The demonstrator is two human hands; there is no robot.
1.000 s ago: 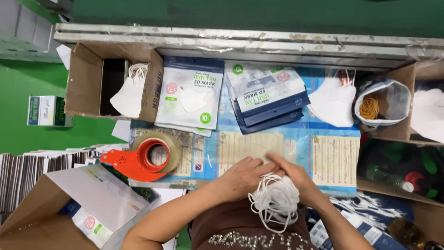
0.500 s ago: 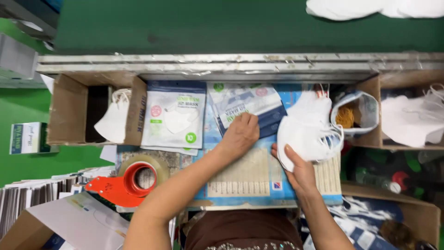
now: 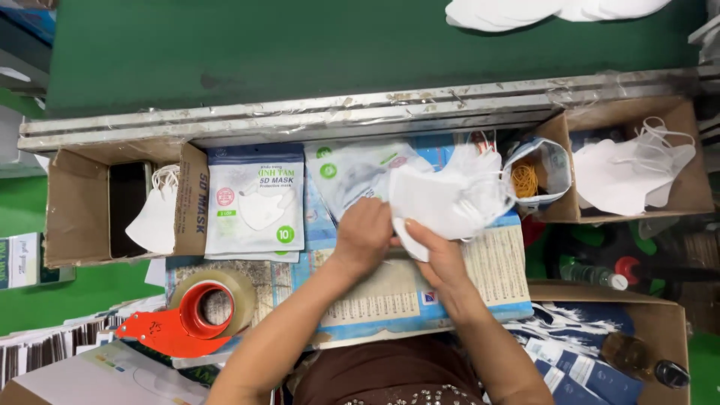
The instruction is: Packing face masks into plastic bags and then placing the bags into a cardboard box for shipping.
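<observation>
Head view shows my tabletop (image 3: 390,300) covered with a printed blue-and-cream sheet, and over its far edge I hold a stack of white folded fabric masks (image 3: 450,196) beside a clear plastic pouch with green dots (image 3: 352,174). The stack's long axis runs left to right, its pointed fold aimed right toward a small bag of yellow rubber bands (image 3: 534,178). My left hand (image 3: 365,234) is closed on the pouch's near edge; my right hand (image 3: 436,251) grips the stack from beneath. To do this well, I judge I should keep the masks squared and the pouch mouth spread wide.
</observation>
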